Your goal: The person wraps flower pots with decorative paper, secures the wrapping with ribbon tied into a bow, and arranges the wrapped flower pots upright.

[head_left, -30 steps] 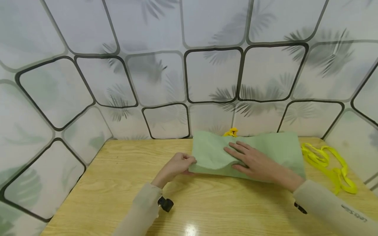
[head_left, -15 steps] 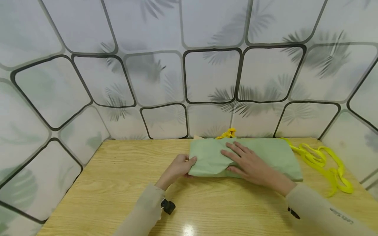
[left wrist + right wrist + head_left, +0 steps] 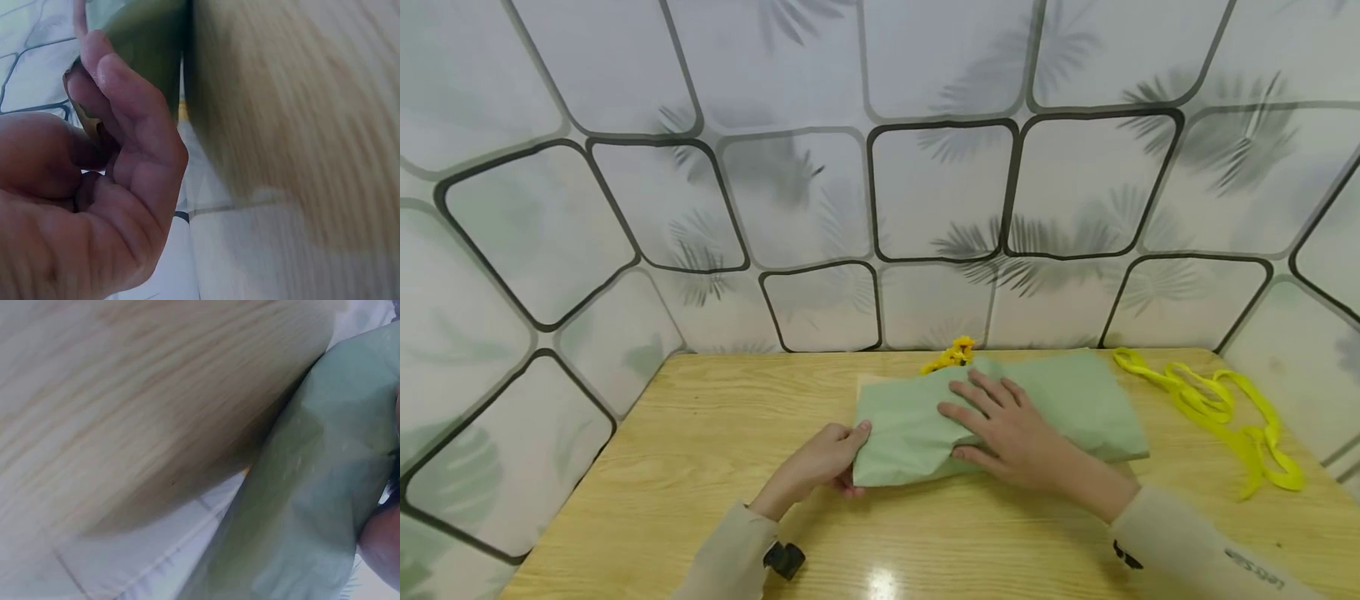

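Observation:
A pale green folded sheet (image 3: 898,425), which looks like wrapping paper, lies across the table's middle as a wide, slightly bulging packet. My left hand (image 3: 820,458) pinches its left end, thumb on top and fingers beneath; the left wrist view shows these fingers curled at the green sheet (image 3: 150,50). On top of the packet rests my right hand (image 3: 1011,433), palm down with fingers spread. The right wrist view shows the creased sheet (image 3: 300,506) and a bit of the hand at the right edge. Whatever is inside the packet is hidden.
Behind the packet a small yellow thing (image 3: 953,354), perhaps flowers, shows near the table's back edge. A loose yellow ribbon (image 3: 1206,404) lies coiled at the right. The wooden table (image 3: 715,442) meets a patterned wall covering (image 3: 820,308) at the back.
The packet has turned and shifted left and toward me, with its left end now lower. Both hands have moved with it. More of the yellow thing behind shows.

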### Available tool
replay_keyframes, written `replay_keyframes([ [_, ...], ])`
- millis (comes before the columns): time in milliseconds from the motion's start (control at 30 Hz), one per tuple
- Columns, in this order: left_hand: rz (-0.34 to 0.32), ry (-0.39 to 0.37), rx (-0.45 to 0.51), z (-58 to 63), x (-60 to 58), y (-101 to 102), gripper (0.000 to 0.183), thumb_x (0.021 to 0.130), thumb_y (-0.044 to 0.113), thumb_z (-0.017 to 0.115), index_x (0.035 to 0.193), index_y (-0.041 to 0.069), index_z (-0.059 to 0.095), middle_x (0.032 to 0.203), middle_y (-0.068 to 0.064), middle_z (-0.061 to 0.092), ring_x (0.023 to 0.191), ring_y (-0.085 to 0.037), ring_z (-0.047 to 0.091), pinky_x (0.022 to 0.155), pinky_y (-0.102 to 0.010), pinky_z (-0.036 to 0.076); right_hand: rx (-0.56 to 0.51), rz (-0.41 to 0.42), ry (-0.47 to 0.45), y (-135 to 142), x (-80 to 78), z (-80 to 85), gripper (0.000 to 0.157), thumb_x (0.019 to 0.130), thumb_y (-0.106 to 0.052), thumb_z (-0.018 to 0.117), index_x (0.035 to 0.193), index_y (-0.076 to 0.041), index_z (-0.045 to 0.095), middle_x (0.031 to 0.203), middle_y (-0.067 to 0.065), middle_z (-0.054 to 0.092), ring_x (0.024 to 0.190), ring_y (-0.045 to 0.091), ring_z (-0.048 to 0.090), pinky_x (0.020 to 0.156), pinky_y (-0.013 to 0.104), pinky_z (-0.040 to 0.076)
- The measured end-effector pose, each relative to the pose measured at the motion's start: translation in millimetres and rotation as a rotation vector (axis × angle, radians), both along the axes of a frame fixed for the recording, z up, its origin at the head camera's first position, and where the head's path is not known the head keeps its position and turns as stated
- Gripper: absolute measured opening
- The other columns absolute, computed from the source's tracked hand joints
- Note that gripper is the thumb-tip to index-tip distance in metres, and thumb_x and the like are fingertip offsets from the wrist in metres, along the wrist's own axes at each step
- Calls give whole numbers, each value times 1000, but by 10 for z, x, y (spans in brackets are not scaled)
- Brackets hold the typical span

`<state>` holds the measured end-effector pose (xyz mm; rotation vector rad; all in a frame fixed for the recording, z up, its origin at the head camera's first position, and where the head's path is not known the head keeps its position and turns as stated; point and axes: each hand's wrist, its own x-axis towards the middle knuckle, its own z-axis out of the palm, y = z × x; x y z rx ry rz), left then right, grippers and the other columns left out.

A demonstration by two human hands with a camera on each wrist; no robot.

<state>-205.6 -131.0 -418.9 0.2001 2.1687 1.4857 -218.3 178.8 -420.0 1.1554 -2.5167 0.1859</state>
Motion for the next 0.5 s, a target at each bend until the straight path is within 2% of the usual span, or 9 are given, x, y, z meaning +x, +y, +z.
replay_keyframes([
  [133,82,80,-72,8,26,35,61,109,52,38,106,-2,65,74,-7,65,58,-13,64,55,-29,58,10,-29,-47,-34,36,-1,62,100,-53,59,150,-18,50,164,15,36,154,45,25,113,77,26],
  [233,139,138,-129,30,25,110,64,107,57,40,117,-3,60,80,-8,60,64,-15,57,58,-30,53,11,-43,-35,-51,58,4,66,100,-57,56,152,-15,49,166,18,33,155,45,23,116,75,24],
  [367,173,226,-164,24,23,234,56,109,44,45,130,-8,49,88,-10,56,73,-18,54,63,-28,46,8,-53,29,-85,84,15,70,104,-60,47,151,-8,50,166,21,31,155,43,23,120,68,25],
  [433,191,258,-160,-3,26,285,49,110,35,46,130,-10,46,90,-12,59,73,-20,60,61,-29,51,12,-46,53,-107,98,27,69,106,-56,43,150,-3,50,165,21,33,155,40,27,121,63,27],
  [500,214,271,-157,-38,29,316,43,110,31,46,126,-9,45,85,-13,59,63,-19,62,55,-31,54,19,-38,52,-126,113,36,64,108,-50,42,149,-1,50,162,20,38,153,40,32,120,60,32],
])
